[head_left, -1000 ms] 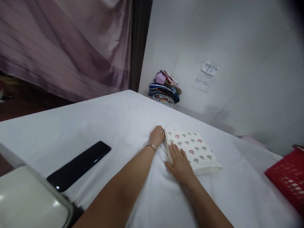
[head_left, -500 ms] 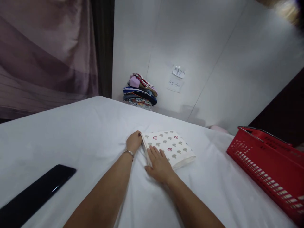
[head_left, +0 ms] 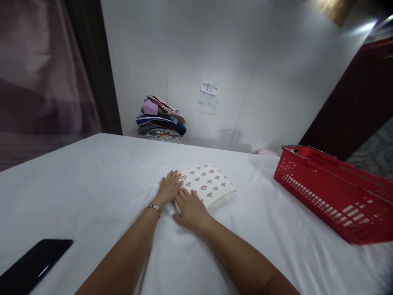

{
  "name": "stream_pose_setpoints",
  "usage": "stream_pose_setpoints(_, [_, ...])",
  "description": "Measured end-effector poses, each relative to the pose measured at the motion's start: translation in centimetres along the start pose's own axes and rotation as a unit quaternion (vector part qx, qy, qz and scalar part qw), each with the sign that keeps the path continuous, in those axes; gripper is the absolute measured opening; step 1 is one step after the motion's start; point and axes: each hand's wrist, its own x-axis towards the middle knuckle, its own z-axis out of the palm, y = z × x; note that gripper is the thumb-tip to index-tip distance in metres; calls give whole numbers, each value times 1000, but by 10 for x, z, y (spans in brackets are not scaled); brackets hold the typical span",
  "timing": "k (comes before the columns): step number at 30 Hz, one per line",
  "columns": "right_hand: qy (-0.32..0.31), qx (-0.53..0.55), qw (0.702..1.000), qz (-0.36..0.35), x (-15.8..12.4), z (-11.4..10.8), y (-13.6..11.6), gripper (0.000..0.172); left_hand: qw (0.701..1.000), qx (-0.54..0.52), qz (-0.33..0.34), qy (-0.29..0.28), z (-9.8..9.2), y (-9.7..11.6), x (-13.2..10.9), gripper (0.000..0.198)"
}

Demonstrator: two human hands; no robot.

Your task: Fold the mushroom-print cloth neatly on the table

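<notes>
A folded white cloth (head_left: pixel 209 187) printed with grey and red mushroom shapes lies on the white sheet (head_left: pixel 92 180) in the middle of the view. My left hand (head_left: pixel 169 189) rests flat at the cloth's near left corner, fingers stretched out and touching its edge; a thin bracelet sits on that wrist. Right beside it, my right hand (head_left: pixel 190 208) lies flat with fingers apart, fingertips on the cloth's near edge. Neither hand holds anything.
A red plastic basket (head_left: pixel 334 190) stands at the right on the sheet. A stack of folded clothes (head_left: pixel 161 119) sits at the back against the white wall, under two paper notes (head_left: pixel 207 97). A black flat object (head_left: pixel 30 266) lies at the lower left.
My left hand has opened from a curled grip at the cloth's corner to lying flat. The view has swung right, showing more of the red basket.
</notes>
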Motion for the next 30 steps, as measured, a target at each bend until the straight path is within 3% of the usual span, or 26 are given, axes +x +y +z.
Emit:
stream_pose_setpoints(8, [4,7,1000,-13,-2,0,2,74,999,15,-4,-43,3,-8,7,44])
stream_pose_setpoints(12, [-1,-1,1000,-31,-23,0,0,77,998,27,-20,-45,-3,-1,4,47])
stream_pose_setpoints(16, [3,6,998,-56,-50,0,-2,74,992,105,-16,-66,-18,14,5,47])
stream_pose_setpoints(19, [-3,36,996,-81,-67,-9,-3,72,986,163,-9,-39,-24,32,6,48])
stream_pose_setpoints(23, [-8,128,985,-117,-71,-36,14,58,989,147,7,17,-12,50,-4,57])
stream_pose_setpoints(25, [48,180,980,-65,-62,-54,40,44,989,144,40,18,-2,53,-12,59])
stream_pose_setpoints(27, [130,241,961,43,-43,-69,76,36,989,139,41,22,5,53,-18,60])
stream_pose_setpoints(30, [168,336,889,263,-8,-82,136,32,991,131,29,23,7,52,-22,62])
